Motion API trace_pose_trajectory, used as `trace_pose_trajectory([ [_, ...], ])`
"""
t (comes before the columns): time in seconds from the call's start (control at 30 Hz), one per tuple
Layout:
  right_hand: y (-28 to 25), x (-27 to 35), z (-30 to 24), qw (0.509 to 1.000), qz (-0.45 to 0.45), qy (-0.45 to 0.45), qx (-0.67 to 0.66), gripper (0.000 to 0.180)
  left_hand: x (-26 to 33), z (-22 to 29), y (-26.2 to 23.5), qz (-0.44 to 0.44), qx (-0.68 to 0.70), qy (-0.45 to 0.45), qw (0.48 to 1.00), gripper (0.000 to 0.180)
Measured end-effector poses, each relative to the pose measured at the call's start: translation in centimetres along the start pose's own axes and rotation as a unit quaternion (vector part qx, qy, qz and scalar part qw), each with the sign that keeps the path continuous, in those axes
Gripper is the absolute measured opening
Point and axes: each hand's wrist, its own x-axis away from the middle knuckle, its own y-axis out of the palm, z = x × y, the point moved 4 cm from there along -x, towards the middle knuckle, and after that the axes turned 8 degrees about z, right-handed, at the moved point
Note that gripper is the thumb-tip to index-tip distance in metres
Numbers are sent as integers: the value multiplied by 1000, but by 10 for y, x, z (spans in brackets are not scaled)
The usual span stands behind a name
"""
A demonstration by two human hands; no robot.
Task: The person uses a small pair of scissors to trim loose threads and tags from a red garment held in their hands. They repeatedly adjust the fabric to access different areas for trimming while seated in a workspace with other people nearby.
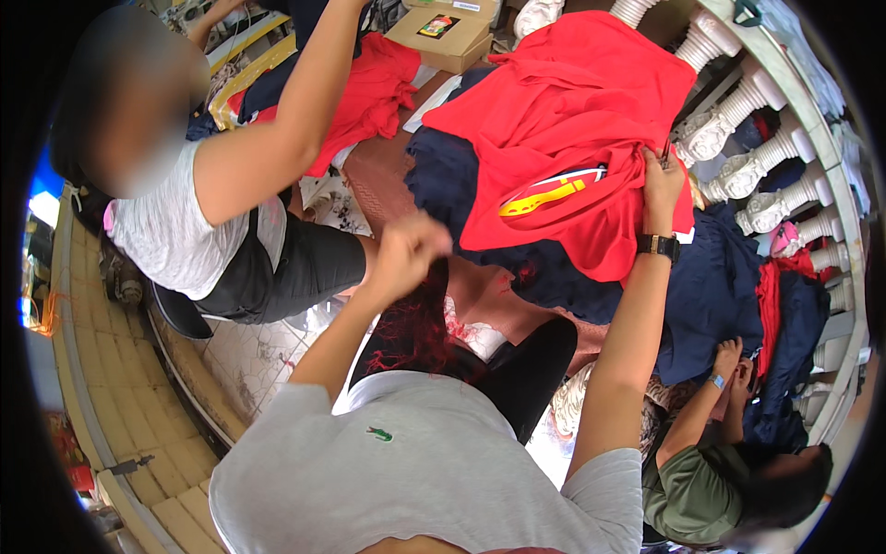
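Note:
A red garment [581, 102] with a yellow and white printed patch [556, 192] lies spread over dark navy cloth [441, 175]. My right hand [663, 185] is closed at the garment's right side, against its folds. A thin dark pointed tool [665, 151], perhaps snips, sticks up from its fingers; whether cloth is pinched too cannot be made out. Raised above my lap, left of the garment, is my left hand [413, 251], its fingers curled together and slightly blurred. Anything inside them is hidden. Red thread scraps [406, 343] cling to my dark trousers.
At left sits a person in a light top [175, 235], arms raised near more red cloth [374, 88]. Another person in a green top [692, 494] handles navy cloth [715, 295] at lower right. A cardboard box [443, 37] stands behind; white balusters [738, 111] line the right.

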Motion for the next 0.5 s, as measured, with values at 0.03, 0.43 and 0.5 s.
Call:
trace_pose_trajectory([
  [0.03,7,2,2,1000,-7,4,-18,24,66,-51,11,-200,-65,21,978,6],
  [0.43,-18,13,-67,978,-72,105,-167,27,-102,53,37,-69,-89,214,970,43],
  [0.5,-38,39,-134,960,-117,112,-229,42,-153,53,20,68,90,35,993,31],
])
